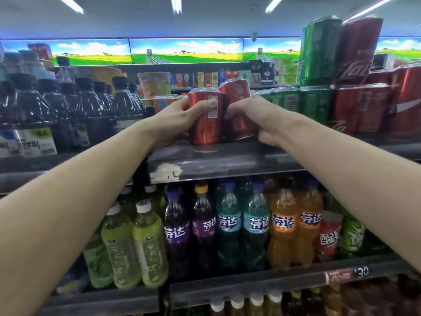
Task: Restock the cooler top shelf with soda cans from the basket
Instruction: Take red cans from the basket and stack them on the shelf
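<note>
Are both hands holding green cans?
No, the left hand and the right hand each grip a red can; the green cans sit further right on the shelf.

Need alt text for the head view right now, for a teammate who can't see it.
Two bare hands each grip a red aluminium soda can at the front edge of the cooler's top shelf: the left hand holds an upright can, the right hand a tilted can. Stacked green and red cans stand right.

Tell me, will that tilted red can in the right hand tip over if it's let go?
Probably. The tilted red metal can leans left against the upright red can, so it might topple or settle upright. Its round, glossy sides look slippery and likely to roll. The right hand steadies it now.
</note>
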The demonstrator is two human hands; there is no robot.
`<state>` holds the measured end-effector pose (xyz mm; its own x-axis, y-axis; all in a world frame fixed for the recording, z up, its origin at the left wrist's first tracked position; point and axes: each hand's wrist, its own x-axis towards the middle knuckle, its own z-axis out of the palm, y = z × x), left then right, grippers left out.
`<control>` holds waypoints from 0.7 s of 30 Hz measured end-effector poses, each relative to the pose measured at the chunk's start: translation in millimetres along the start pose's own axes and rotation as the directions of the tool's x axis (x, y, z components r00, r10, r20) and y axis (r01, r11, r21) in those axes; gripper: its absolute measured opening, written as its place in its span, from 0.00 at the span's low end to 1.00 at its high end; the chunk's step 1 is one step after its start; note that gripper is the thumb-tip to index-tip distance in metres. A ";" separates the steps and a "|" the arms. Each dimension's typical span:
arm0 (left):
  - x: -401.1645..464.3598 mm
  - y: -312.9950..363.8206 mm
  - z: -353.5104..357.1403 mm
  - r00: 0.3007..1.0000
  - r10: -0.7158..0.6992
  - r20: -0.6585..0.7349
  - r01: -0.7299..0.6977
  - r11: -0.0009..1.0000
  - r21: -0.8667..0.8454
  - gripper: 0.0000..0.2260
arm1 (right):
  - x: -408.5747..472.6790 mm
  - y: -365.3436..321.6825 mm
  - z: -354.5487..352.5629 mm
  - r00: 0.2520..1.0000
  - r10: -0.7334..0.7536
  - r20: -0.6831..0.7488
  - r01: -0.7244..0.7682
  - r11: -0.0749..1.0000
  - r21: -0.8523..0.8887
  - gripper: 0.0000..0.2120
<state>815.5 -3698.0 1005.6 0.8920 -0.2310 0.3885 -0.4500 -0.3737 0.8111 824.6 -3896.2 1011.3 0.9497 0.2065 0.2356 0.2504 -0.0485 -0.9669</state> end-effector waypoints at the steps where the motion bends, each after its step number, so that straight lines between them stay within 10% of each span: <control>1: -0.6 -0.4 -0.3 1.000 0.004 -0.003 -0.004 1.000 0.005 0.23 | 0.2 0.4 0.2 1.000 -0.009 -0.022 0.009 1.000 -0.020 0.33; 8: -4.9 -0.7 -0.6 1.000 0.014 -0.004 -0.014 1.000 0.026 0.21 | -7.2 0.5 6.6 0.953 -0.156 -0.258 0.016 0.881 -0.473 0.25; 18: -7.3 3.7 0.6 0.999 0.045 0.012 -0.045 0.995 0.083 0.25 | -38.0 0.0 7.7 0.889 -0.436 -0.143 -0.036 0.244 -0.969 0.48; 21: -8.3 3.1 0.3 0.999 0.041 0.017 -0.042 0.996 0.073 0.28 | -43.0 0.5 7.1 0.892 -0.413 -0.185 -0.047 0.321 -0.946 0.50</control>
<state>806.7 -3697.5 1004.8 0.8721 -0.2610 0.4138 -0.4888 -0.4281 0.7601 782.6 -3898.1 1000.0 0.7785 0.0235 0.6272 0.2135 -0.9496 -0.2294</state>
